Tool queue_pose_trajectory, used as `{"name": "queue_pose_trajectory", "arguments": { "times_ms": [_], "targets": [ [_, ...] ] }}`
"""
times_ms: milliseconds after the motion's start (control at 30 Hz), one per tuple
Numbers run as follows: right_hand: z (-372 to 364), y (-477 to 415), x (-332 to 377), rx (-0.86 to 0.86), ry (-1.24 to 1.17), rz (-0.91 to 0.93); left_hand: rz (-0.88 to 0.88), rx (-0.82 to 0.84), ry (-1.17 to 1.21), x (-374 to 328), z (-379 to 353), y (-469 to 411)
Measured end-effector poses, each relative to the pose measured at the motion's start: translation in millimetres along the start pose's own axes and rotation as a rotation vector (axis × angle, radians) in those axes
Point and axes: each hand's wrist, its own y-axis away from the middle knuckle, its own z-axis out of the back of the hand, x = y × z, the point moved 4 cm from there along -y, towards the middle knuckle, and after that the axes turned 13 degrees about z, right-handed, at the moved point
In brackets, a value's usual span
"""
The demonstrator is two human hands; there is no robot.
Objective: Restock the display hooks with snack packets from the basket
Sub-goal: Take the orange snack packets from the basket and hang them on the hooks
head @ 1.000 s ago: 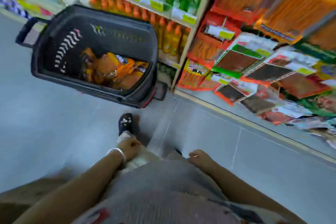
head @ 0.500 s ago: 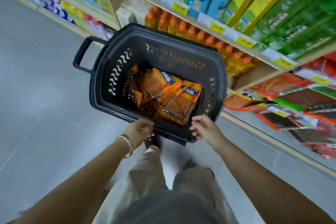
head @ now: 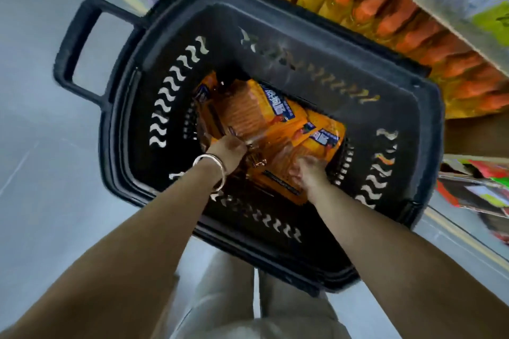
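Orange snack packets lie in a black basket. The left hand grasps a packet's edge. The right hand touches the pile, its grip too blurred to tell.

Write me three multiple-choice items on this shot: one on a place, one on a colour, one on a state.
1. Where do the snack packets lie?
A. on the floor
B. in the basket
C. on a shelf

2. What is the packets' main colour?
A. orange
B. purple
C. white

3. What is the state of the basket's handle?
A. held by the left hand
B. held by the right hand
C. free, no hand on it

Key:
1 B, they are piled inside its black walls.
2 A, orange with small blue labels.
3 C, the left hand and the right hand are both down at the packets.
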Motion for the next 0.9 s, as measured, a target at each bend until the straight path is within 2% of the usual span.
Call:
{"name": "queue_pose_trajectory", "arguments": {
  "times_ms": [100, 200, 333, 467, 567, 633, 733, 800, 900],
  "targets": [
    [-9.4, -35.2, -10.9, -0.035, -0.066, -0.077, 0.002, -0.007, -0.052, 0.2, -11.3, -19.2],
    [-16.2, -60.5, -9.4, -0.043, -0.082, -0.072, 0.016, 0.006, -0.086, 2.8, -11.3, -22.9],
    [-21.2, -75.9, -0.7, -0.177, -0.2, -0.052, 0.033, -0.015, 0.027, 2.7, -2.0, -22.7],
    [-16.2, -52.5, 16.3, -0.267, -0.067, 0.091, 0.04, 0.0, -0.011, 3.6, -4.9, -19.5],
    [3.4, -16.1, 25.1, -0.272, -0.069, 0.263, 0.055, 0.007, 0.088, 5.5, -6.6, -16.0],
    [22.8, 9.6, 30.8, -0.267, -0.113, 0.377, 0.046, -0.015, 0.142, 5.0, -4.9, -10.6],
    [49.8, 34.4, 43.1, -0.22, -0.055, 0.475, 0.004, -0.061, 0.256, -1.8, -1.5, -0.7],
    [58.4, 40.1, 47.8, -0.146, -0.148, 0.438, -0.013, -0.062, 0.307, -7.9, -2.6, 5.1],
    [45.6, 41.5, 53.4, 0.058, -0.417, 0.303, 0.004, 0.11, 0.333, -15.0, -13.0, 8.5]
  ]
}}
